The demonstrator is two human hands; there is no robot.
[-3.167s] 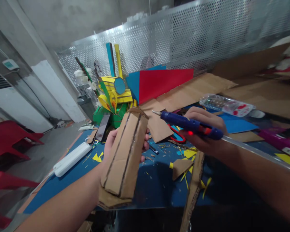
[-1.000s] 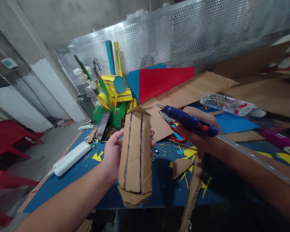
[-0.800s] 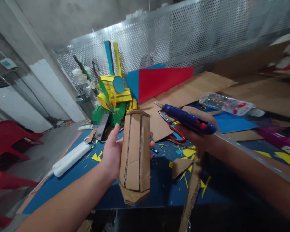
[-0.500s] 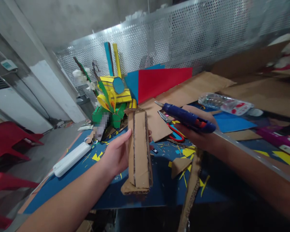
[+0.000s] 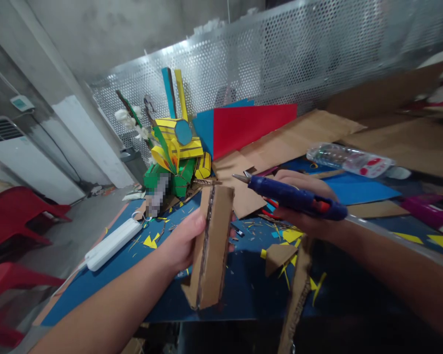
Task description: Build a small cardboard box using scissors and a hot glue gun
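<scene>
My left hand (image 5: 184, 238) is wrapped around a long, box-like cardboard piece (image 5: 214, 250), held tilted over the blue tabletop (image 5: 243, 295). Dark seams run along its edges, and a cardboard flap juts out at its lower left. In my right hand (image 5: 306, 211) is a dark blue glue gun (image 5: 295, 196), its metal nozzle pointing left, above the top end of the cardboard piece. A clear glue stick (image 5: 398, 241) trails from the gun's rear. Behind the gun, red-handled scissors (image 5: 269, 207) are mostly hidden.
A white power strip (image 5: 114, 243) lies at left. Yellow and green cardboard models (image 5: 182, 142) stand at the back near a red sheet (image 5: 251, 128). A plastic bottle (image 5: 354, 160), a cardboard strip (image 5: 297, 295) and yellow scraps (image 5: 291, 235) lie at right. Red chairs (image 5: 22, 216) stand beside the table.
The cardboard piece has turned and tilted in my left hand, showing another seam. The glue gun has moved slightly right and down, its nozzle still pointing left.
</scene>
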